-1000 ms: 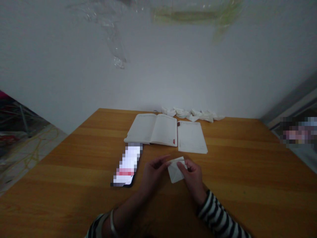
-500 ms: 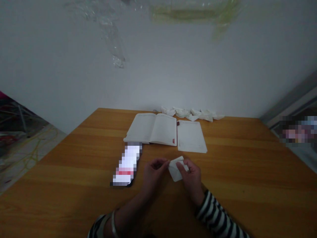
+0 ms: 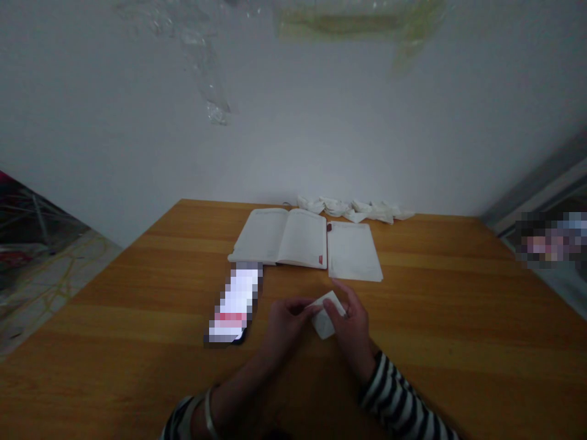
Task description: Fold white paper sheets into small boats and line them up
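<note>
A small piece of folded white paper [image 3: 324,324] is held between my two hands, above the near middle of the table. My left hand [image 3: 287,321] pinches its left corner between thumb and fingers. On the other side, my right hand [image 3: 351,327] grips the paper with the thumb lying across its face and the index finger raised off the far edge. The fingers behind the paper are partly hidden. To the left of my left hand lies a phone [image 3: 233,302] with a lit, blurred screen.
An open notebook [image 3: 302,241] lies beyond my hands on the wooden table [image 3: 435,336]. Beside it is a loose white sheet [image 3: 355,250]. Crumpled white paper strips [image 3: 358,209] run along the table's back edge, against the wall [image 3: 293,122].
The paper's raised upper flap now lies flatter, giving a more diamond-like outline. My right index finger has lifted and stretched away from the paper. My left fingers have moved slightly further over its left corner.
</note>
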A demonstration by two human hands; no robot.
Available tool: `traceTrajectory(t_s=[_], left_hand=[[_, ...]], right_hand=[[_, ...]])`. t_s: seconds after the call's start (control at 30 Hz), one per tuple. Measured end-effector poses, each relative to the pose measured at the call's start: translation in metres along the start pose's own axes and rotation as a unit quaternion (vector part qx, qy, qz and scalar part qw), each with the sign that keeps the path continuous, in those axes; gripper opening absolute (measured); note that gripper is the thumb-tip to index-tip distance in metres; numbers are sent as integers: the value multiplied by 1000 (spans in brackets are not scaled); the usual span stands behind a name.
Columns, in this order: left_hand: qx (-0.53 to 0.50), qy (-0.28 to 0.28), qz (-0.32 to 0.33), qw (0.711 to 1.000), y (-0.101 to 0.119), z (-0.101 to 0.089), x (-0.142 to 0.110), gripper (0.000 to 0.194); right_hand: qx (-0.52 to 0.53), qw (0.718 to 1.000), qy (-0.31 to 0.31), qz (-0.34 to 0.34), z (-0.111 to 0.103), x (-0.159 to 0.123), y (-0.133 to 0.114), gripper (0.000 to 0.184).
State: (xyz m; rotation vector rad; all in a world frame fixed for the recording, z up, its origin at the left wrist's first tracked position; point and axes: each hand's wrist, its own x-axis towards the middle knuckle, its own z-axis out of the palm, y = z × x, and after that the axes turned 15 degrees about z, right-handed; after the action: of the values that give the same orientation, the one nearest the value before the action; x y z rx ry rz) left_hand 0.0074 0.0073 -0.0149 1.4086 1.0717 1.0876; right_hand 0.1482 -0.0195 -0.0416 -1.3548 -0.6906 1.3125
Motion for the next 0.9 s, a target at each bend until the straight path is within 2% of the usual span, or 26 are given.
traceTrajectory(t_s=[0.13,0.27,0.37,0.53,0.7,0.8,0.9], left_hand=[[-18,46,-8,999,3,-6,1,24],[-23,98,-12,995,5,-13,4,31],[-11,116,-18,993,7,-13,3,31],[-3,147,-19,989,10,-1,-5,28],[-22,121,-37,992,7,-2,-4,30],[-37,90,-47,994,3,-10,1,34],[-45,67,-55,995,1,-15,5,35]], right_hand=[[-5,999,-27,-29,-5,-3,-5,55],[-67,994,19,-83,-13,0,-10,21],[-82,993,53,-66,-17,6,-7,21],[18,997,74,-11,-14,11,-4,26],[21,999,49,-8,-19,13,-11,22],[-57,996,23,-61,-30,15,-16,16],[-134,982,19,-135,-41,15,-20,8]])
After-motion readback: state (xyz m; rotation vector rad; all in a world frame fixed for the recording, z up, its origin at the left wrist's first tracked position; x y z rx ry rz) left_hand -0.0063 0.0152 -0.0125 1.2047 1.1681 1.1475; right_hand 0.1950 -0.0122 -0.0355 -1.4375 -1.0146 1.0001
